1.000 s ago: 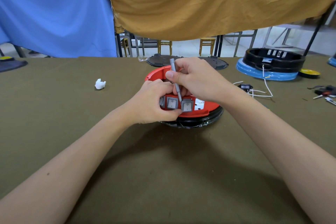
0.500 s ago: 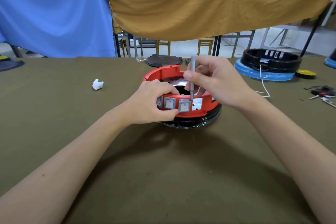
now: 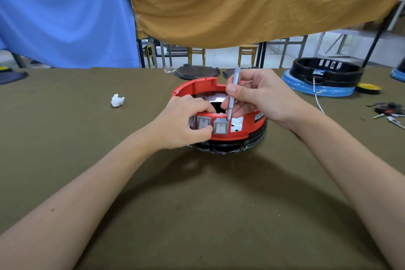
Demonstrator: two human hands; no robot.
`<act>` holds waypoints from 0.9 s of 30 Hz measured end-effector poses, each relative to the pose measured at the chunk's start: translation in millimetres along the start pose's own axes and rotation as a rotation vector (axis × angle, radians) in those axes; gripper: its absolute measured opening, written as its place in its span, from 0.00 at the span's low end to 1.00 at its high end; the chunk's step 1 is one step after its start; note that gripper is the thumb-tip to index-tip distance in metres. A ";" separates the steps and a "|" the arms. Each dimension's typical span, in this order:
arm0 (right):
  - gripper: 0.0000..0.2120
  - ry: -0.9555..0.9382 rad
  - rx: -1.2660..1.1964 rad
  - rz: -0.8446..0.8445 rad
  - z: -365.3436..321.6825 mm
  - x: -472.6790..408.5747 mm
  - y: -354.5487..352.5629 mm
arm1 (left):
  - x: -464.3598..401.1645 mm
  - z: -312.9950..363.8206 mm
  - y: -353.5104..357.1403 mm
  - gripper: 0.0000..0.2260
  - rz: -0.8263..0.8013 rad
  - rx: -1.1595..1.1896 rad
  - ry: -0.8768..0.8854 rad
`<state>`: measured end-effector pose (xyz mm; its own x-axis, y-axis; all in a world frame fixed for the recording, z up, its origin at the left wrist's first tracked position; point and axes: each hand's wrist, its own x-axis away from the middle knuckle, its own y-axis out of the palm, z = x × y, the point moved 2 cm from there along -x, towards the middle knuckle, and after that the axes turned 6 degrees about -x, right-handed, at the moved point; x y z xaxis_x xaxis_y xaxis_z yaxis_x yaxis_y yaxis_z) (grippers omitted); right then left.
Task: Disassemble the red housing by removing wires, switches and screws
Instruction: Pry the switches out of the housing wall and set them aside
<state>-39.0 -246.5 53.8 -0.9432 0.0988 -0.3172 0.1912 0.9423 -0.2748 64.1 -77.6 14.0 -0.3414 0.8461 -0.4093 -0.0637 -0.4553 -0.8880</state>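
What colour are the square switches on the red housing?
Grey switches, clearest in the head view, on the housing.

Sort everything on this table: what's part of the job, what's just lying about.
In use: red housing, grey switches, grey screwdriver, left hand, right hand.

Lying about: white wad, black-and-blue housing, dark lids, keys.

Both bare forearms reach in from 6 o'clock.
Left hand (image 3: 182,121) curls, thumb pinching toward 3; right hand (image 3: 256,96) grips, fingers pointing toward 9.
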 end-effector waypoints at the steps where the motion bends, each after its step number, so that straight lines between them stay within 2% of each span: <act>1: 0.03 0.005 0.002 -0.001 0.4 -0.7 0.1 | -0.2 0.1 0.1 0.10 0.005 -0.004 0.002; 5: 0.03 -0.006 0.003 0.016 -0.2 1.4 0.0 | 0.2 0.0 -0.5 0.10 0.000 -0.004 0.000; 11: 0.03 -0.129 0.064 0.027 -6.2 5.8 3.5 | 0.0 -0.7 -0.5 0.11 -0.021 -0.017 -0.005; 23: 0.04 -0.023 -0.044 0.040 7.1 0.9 2.3 | -0.2 0.6 -0.9 0.15 -0.006 -0.044 0.002; 25: 0.04 -0.053 -0.063 0.083 6.7 1.6 0.7 | 0.3 0.3 -1.7 0.13 0.003 -0.050 0.003; 27: 0.05 -0.129 -0.113 0.204 5.8 1.5 -1.9 | 1.6 0.5 -3.0 0.14 0.043 -0.079 -0.014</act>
<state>-39.2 -250.0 48.6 -0.8445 0.2558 -0.4705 0.3355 0.9375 -0.0926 63.3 -75.1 16.1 -0.3549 0.8222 -0.4450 0.0250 -0.4675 -0.8837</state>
